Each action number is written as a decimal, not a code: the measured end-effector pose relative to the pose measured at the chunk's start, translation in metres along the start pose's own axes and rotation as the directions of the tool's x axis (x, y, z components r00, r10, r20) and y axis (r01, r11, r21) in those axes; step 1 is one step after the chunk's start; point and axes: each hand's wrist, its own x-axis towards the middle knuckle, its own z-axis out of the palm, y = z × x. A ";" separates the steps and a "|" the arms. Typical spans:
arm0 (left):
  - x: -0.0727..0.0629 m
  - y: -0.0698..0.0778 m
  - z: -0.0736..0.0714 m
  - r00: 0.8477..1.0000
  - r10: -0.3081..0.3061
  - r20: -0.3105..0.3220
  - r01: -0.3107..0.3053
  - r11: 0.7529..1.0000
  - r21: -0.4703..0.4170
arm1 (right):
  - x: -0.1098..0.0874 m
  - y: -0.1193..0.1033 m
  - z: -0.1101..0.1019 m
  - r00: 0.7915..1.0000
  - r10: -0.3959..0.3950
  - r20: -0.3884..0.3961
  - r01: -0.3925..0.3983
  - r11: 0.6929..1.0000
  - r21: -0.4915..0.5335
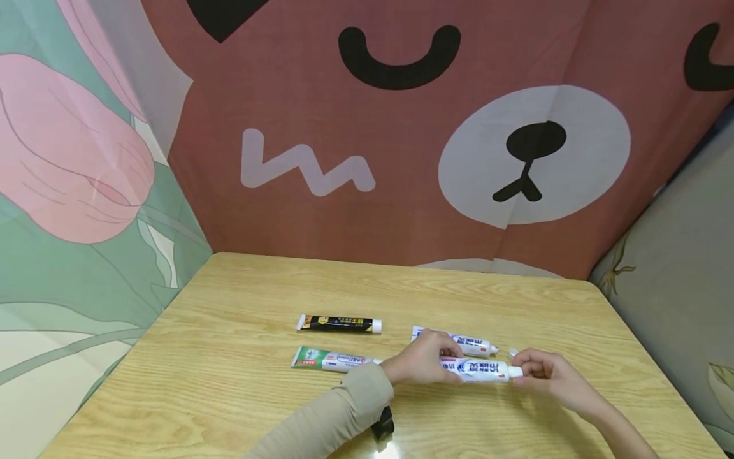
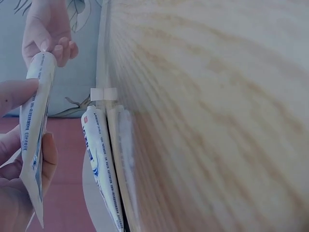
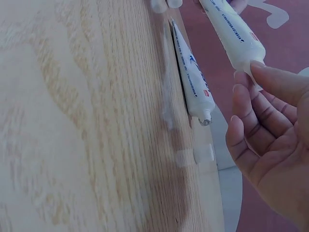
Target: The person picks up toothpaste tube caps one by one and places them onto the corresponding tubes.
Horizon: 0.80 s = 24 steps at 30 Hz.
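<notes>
A white toothpaste tube (image 1: 482, 368) with blue print is held above the table by my left hand (image 1: 424, 358), thumb on one side and fingers on the other. My right hand (image 1: 553, 380) pinches the white cap (image 1: 515, 371) at the tube's right end. Just behind lies a second white toothpaste tube (image 1: 473, 345) on the table, its bare nozzle showing in the right wrist view. A loose white cap (image 3: 203, 153) stands on the wood a short way from that nozzle. The held tube's tail is hidden by my left hand in the head view.
A black tube (image 1: 338, 324) with a white cap lies at the back left. In front of it is a green and white tube (image 1: 332, 359), partly covered by my left wrist. A black object (image 1: 383, 424) shows beneath the left sleeve. Printed cloth hangs behind the wooden table (image 1: 229, 382).
</notes>
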 end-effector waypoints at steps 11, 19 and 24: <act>0.000 0.002 0.000 1.000 -0.005 0.021 0.004 0.999 0.036 | -0.001 0.001 -0.002 0.998 -0.032 0.045 0.031 0.999 0.022; 0.000 0.003 0.000 0.999 -0.028 0.045 0.026 0.998 0.055 | 0.001 0.000 -0.003 0.997 -0.040 0.066 0.038 0.999 0.029; 0.001 0.001 0.001 0.997 -0.016 0.076 0.009 0.995 0.100 | 0.002 0.002 -0.004 0.997 -0.023 0.073 0.022 1.000 0.019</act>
